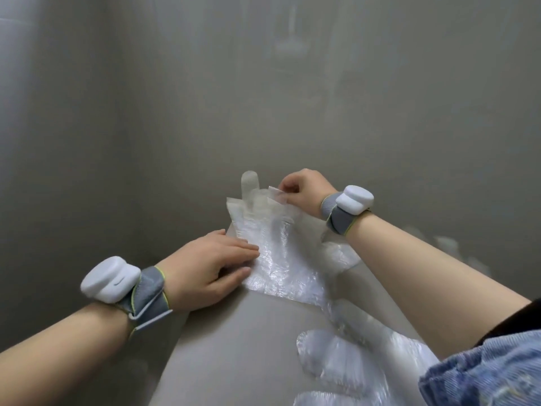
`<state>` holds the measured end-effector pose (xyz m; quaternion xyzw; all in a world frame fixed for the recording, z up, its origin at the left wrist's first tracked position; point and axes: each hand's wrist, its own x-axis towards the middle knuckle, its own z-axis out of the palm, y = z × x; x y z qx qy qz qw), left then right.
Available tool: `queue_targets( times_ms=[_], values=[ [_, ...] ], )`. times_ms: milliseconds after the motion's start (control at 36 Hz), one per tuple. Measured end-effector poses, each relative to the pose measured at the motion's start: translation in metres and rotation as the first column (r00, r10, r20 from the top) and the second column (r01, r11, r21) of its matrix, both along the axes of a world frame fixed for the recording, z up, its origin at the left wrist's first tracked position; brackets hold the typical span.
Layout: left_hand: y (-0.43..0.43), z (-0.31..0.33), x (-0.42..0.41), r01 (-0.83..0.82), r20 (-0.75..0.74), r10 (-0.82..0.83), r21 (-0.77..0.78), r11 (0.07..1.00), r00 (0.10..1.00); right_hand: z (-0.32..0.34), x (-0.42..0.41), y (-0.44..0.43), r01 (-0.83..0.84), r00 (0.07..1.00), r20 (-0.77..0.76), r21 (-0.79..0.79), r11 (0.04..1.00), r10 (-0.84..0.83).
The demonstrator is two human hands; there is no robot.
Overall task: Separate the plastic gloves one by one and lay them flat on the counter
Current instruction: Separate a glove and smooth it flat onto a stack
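Plastic glove (281, 259), thin and translucent, lying on the grey counter (234, 347) between the person's two hands, cuff toward the person and fingers pointing away. One glove finger (248, 183) lies straight at the far end. The left hand (205, 268) rests on the glove's left edge, its fingers straight and close together, pressing the film down onto the surface. The right hand (304, 189) is at the glove's far end, fingers curled, thumb and forefinger pinching the tip of another glove finger and holding it slightly lifted. More crinkled film (342, 253) shows just under the right forearm, touching the glove's right side; whether it is a separate glove cannot be told. A heap of further gloves (345, 364) lies nearer the person at lower right, beside a blue denim sleeve (483, 373). Each wrist carries a white device on a grey strap, left (109, 279) and right (354, 199). The counter is smooth and matte; behind it a dull grey wall (175, 98) fills the background, with a faint pale reflection (292, 45) near the top.
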<state>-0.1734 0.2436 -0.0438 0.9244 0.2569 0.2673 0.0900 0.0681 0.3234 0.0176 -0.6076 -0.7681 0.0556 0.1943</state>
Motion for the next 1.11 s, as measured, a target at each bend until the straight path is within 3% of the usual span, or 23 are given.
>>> queue_targets(
  times_ms=[250,389,472,611,750,1000,1111],
  values=[
    [0.0,0.006,0.007,-0.028,-0.09,0.034,0.066,0.997,0.995,0.005,0.006,-0.009,0.033,0.989,-0.143,0.022,0.999,-0.029],
    [0.001,0.003,0.012,-0.013,0.003,0.013,0.002,1.0,1.0,0.007,0.007,-0.014,0.019,0.986,-0.166,0.022,1.0,-0.015],
    [-0.001,-0.001,0.012,-0.08,0.058,0.082,-0.044,0.996,0.995,0.01,0.008,-0.016,-0.01,0.986,-0.165,0.03,1.0,0.015],
    [-0.007,0.0,0.01,-0.196,0.041,0.205,-0.158,0.968,0.978,0.018,0.011,-0.022,-0.099,0.995,0.033,0.038,0.994,0.098],
    [-0.006,-0.001,0.009,-0.249,-0.028,0.249,-0.22,0.943,0.968,0.018,0.001,-0.021,-0.192,0.966,0.208,0.188,0.963,0.152],
    [-0.005,-0.003,0.008,-0.256,-0.033,0.256,-0.249,0.934,0.966,0.002,-0.02,-0.017,-0.192,0.958,0.254,0.241,0.951,0.129],
    [-0.004,-0.004,0.008,-0.253,-0.039,0.252,-0.248,0.935,0.967,0.001,-0.017,-0.021,-0.037,0.973,0.228,0.056,0.998,0.024]
  ],
)
